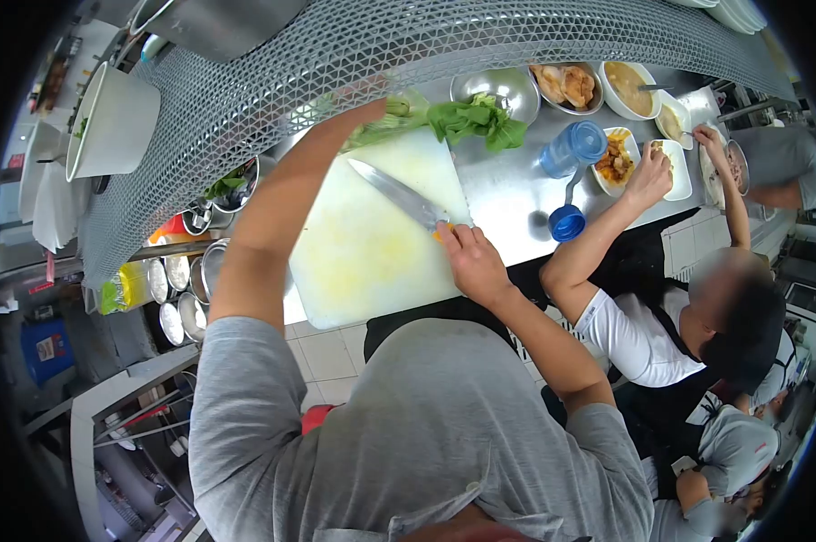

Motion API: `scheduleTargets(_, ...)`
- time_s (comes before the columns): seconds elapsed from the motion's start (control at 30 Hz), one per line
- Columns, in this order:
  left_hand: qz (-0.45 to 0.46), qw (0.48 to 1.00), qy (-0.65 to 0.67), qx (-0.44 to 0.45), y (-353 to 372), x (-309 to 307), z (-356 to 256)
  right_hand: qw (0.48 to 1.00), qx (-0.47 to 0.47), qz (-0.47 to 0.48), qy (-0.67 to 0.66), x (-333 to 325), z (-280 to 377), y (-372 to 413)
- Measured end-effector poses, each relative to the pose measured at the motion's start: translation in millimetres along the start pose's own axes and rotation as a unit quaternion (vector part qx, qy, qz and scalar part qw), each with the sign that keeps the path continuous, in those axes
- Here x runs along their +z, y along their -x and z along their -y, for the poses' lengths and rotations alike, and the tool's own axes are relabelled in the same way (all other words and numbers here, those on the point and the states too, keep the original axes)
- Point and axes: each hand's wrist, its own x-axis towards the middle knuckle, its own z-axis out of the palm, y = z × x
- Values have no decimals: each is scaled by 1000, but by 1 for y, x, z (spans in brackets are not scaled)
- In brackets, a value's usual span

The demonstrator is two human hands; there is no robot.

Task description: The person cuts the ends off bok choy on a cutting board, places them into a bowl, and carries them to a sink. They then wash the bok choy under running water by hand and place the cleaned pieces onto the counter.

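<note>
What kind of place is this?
Likely a commercial kitchen: a knife on a big white cutting board with leafy greens beyond it, bowls of prepared food along the metal counter, and a co-worker in a dark apron alongside.

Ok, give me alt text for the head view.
Right hand gripping a knife over a white cutting board; left hand, obscured by metal mesh, reaching to leafy greens. At right, a co-worker reaches over dishes of food.

busy restaurant kitchen, steel counter (507,199)
</note>
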Motion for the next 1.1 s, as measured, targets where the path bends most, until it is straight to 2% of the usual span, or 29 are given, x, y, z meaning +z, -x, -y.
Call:
scheduleTargets(0.07,30,996,-84,29,37,-22,6,1000,3,-2,-21,-1,0,-1)
scheduleTargets(0.23,43,995,-77,40,77,-18,26,1000,7,14,-25,-3,-2,-5)
scheduleTargets(0.37,7,1000,6,26,84,-23,43,999,2,22,-32,-1,-3,-4)
scheduleTargets(0.5,-41,981,189,5,83,-43,63,999,-2,17,-28,4,-5,-5)
scheduleTargets(0.6,-47,914,404,3,88,-65,68,999,5,21,-32,2,-4,-5)
scheduleTargets(0.67,-21,834,551,12,97,-74,67,999,5,17,-31,-2,-2,-7)
scheduleTargets(0.73,33,782,622,13,109,-77,62,997,38,36,-53,-4,-1,-7)
scheduleTargets(0.77,67,778,625,9,115,-79,57,995,54,45,-64,-5,0,-8)
scheduleTargets(0.87,199,833,516,1,135,-63,46,967,154,142,-144,-31,10,-16)
scheduleTargets(0.97,317,889,328,36,156,-35,31,966,142,51,-208,-10,-1,-3)
scheduleTargets(1.07,315,922,188,125,167,28,24,954,157,114,-229,-26,1,1)
scheduleTargets(1.1,271,945,155,102,173,39,20,961,145,130,-195,-29,0,4)
